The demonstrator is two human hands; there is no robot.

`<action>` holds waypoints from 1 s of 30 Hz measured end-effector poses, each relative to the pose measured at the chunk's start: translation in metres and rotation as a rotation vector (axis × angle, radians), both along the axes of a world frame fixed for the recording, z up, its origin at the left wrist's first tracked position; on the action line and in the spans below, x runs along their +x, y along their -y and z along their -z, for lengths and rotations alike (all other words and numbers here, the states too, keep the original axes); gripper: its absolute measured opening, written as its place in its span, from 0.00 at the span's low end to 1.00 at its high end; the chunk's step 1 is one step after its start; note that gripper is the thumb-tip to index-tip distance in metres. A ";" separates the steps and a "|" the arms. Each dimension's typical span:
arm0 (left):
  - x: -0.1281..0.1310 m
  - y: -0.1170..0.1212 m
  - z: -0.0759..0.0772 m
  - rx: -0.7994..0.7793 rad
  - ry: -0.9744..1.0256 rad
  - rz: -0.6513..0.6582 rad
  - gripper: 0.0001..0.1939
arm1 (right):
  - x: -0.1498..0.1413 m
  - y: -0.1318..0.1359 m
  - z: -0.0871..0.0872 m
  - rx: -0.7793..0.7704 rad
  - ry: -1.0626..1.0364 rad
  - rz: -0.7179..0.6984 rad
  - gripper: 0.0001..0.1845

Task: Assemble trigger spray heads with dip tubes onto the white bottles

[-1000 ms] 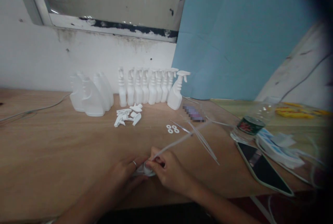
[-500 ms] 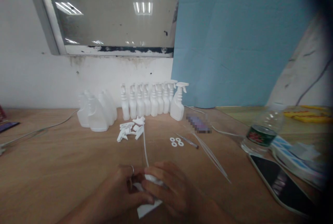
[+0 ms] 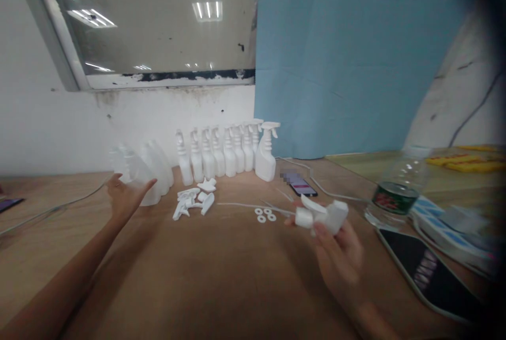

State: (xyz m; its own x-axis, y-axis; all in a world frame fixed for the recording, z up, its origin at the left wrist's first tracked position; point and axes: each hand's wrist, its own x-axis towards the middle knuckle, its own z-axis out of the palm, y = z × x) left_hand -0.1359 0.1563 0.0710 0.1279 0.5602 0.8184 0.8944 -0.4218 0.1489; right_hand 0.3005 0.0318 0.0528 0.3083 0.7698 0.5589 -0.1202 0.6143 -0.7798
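One phone-like device [image 3: 11, 204], partly out of frame, lies at the left edge of a brown wooden worktop [image 3: 221, 271], where a grey cable [image 3: 59, 203] runs in beneath a stained white wall [image 3: 39, 134]. Above the back edge, a window [image 3: 158, 39] with flaking paint along its lower frame reflects strip lights. The left hand [image 3: 128, 197], thumb and fingers spread wide, reaches around a translucent bottle [image 3: 136, 174] near the back edge; whether it touches cannot be told. Right of it, loose white trigger parts [image 3: 195, 200] lie before a row of bottles with spray heads [image 3: 229, 155]. Four white washers [image 3: 264, 215] sit flat near a small phone [image 3: 302, 184] toward the back edge, below a blue sheet [image 3: 348, 60]. The right hand [image 3: 338, 250] grips a white spray head [image 3: 334, 216] above the worktop's right half, its thin tube [image 3: 245, 204] pointing left. Toward the right edge stand a labelled water bottle [image 3: 395, 197], a power strip [image 3: 446, 234] and, lying nearest the front right corner, a large dark phone [image 3: 430, 277].
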 end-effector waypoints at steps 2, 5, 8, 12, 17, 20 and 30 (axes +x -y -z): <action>-0.001 -0.004 0.011 0.046 0.093 -0.116 0.23 | -0.001 -0.001 -0.007 0.010 -0.115 -0.102 0.11; -0.003 -0.002 0.009 0.070 0.132 -0.200 0.28 | 0.000 0.000 -0.016 0.011 -0.196 -0.239 0.09; 0.001 0.019 -0.002 0.051 0.033 -0.159 0.30 | 0.004 -0.002 -0.019 -0.007 -0.276 -0.301 0.10; 0.022 0.072 -0.007 0.116 -0.174 -0.089 0.31 | 0.007 -0.006 -0.018 -0.031 -0.368 -0.279 0.10; 0.042 0.117 -0.003 0.210 -0.257 -0.108 0.36 | 0.007 -0.006 -0.020 -0.025 -0.392 -0.238 0.10; 0.041 0.121 -0.004 0.221 -0.233 -0.122 0.37 | 0.008 -0.006 -0.021 -0.015 -0.382 -0.205 0.10; 0.061 0.125 -0.003 0.222 -0.262 -0.093 0.41 | 0.004 -0.005 -0.018 -0.011 -0.305 -0.245 0.11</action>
